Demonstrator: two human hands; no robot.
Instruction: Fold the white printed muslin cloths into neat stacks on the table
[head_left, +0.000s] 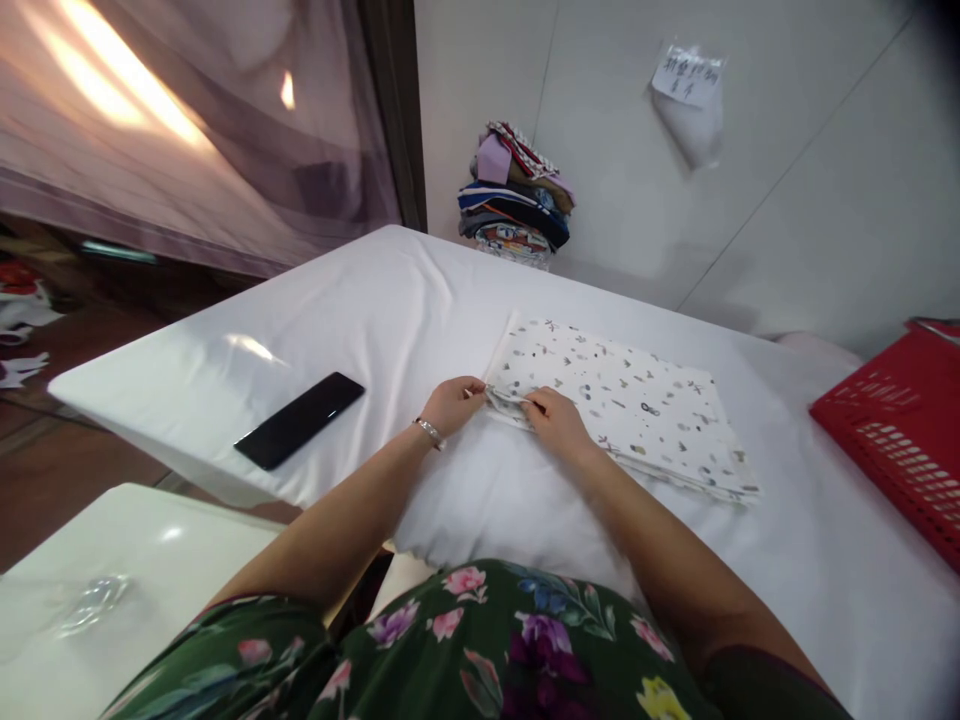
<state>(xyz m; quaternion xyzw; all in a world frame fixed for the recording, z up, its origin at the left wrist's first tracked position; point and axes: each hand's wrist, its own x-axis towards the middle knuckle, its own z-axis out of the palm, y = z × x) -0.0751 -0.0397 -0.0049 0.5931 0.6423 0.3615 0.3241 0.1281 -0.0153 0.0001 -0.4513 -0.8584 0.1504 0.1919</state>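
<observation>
A white cloth with small printed motifs (637,390) lies folded flat in layers on the white-covered table (375,300). My left hand (453,402) pinches the cloth's near left corner between thumb and fingers. A short way to the right, my right hand (556,418) grips the same near edge, its fingers closed on the fabric. Between the two hands the edge is slightly lifted and bunched. The rest of the cloth stretches out to the right, past my right forearm.
A black phone (300,420) lies on the table at left. Folded clothes (517,195) are stacked by the wall at the back. A red basket (900,420) stands at the right edge. A white surface (172,530) is at lower left, a sheer curtain (225,120) beyond.
</observation>
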